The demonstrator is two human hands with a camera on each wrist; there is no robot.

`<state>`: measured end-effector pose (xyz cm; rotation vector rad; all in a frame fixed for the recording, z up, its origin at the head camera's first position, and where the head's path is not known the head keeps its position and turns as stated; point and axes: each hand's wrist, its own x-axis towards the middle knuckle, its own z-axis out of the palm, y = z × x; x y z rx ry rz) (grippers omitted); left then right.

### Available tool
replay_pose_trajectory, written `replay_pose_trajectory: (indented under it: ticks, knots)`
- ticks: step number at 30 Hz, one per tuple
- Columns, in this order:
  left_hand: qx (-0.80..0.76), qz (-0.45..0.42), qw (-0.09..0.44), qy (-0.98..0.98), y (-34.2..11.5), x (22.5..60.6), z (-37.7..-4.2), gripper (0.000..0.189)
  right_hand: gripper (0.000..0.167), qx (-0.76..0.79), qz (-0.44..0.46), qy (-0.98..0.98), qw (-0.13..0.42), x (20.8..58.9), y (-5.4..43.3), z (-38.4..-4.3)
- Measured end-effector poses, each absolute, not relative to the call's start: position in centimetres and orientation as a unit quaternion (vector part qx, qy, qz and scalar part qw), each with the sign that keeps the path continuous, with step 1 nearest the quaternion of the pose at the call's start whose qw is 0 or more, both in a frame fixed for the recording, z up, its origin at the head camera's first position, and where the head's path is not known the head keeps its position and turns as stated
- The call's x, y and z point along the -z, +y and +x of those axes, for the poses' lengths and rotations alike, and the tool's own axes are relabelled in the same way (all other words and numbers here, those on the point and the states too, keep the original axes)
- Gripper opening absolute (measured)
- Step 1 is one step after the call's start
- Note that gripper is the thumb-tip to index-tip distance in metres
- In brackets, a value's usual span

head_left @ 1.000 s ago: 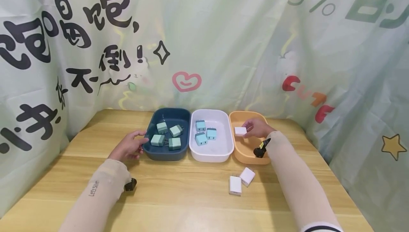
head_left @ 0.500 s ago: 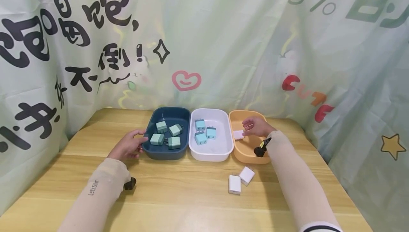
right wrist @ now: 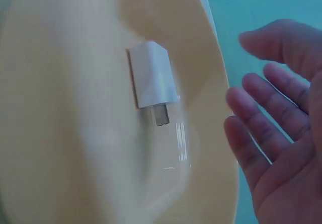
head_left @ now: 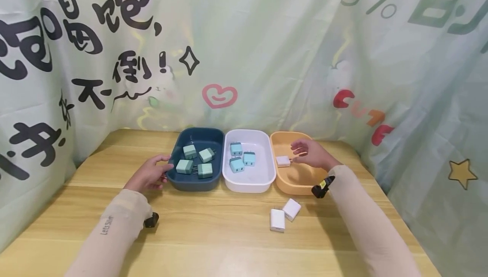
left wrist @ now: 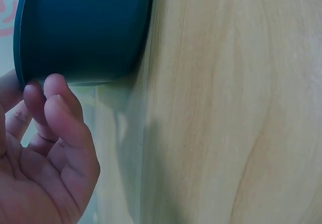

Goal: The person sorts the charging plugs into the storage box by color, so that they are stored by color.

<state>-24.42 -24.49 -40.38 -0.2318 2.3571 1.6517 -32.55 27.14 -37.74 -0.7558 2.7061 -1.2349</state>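
My left hand (head_left: pixel 149 173) is at the left side of the dark blue bin (head_left: pixel 195 186), pinching its rim; in the left wrist view its curled fingers (left wrist: pixel 70 123) meet the outer wall. Several pale green charger plugs (head_left: pixel 184 166) lie in that bin. Over the right part of the orange bin (head_left: pixel 293 188), my right hand (head_left: pixel 313 154) holds nothing, its fingers apart and loosely bent. One white charger plug (right wrist: pixel 152 75) lies on the orange bin's floor, prongs toward the hand's side. Two more white charger plugs (head_left: pixel 277 220) lie on the table in front.
Between the other two bins stands a white bin (head_left: pixel 263 179) with three light blue charger plugs (head_left: pixel 237 164). All three bins sit side by side on the wooden table (head_left: pixel 206 234). A printed curtain (head_left: pixel 267 56) hangs behind and at both sides.
My right hand has let go of the white charger plug, which now lies in the orange bin, and has drawn slightly right. My left hand stays at the blue bin.
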Motion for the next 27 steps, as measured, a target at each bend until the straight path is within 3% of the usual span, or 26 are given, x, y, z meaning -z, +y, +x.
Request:
replay_pose_trajectory:
  ticks: [10,16,21,27]
  knots:
    - [-0.561,-0.071,0.125,0.815,-24.6,40.2,-24.3,0.054,0.058,0.403,-0.271,0.872,-0.059,37.0,26.9,-26.5]
    - [-0.560,-0.073,0.127,0.816,-24.6,40.3,-24.5,0.053,0.056,0.403,-0.236,0.876,-0.116,38.1,26.7,-22.9]
    - [-0.557,-0.075,0.131,0.817,-24.6,40.2,-24.6,0.053,0.053,0.411,-0.204,0.881,-0.118,39.6,26.5,-20.1]
    - [-0.554,-0.077,0.133,0.818,-24.7,40.2,-24.5,0.054,0.047,0.419,-0.196,0.883,-0.082,41.7,26.4,-18.1]
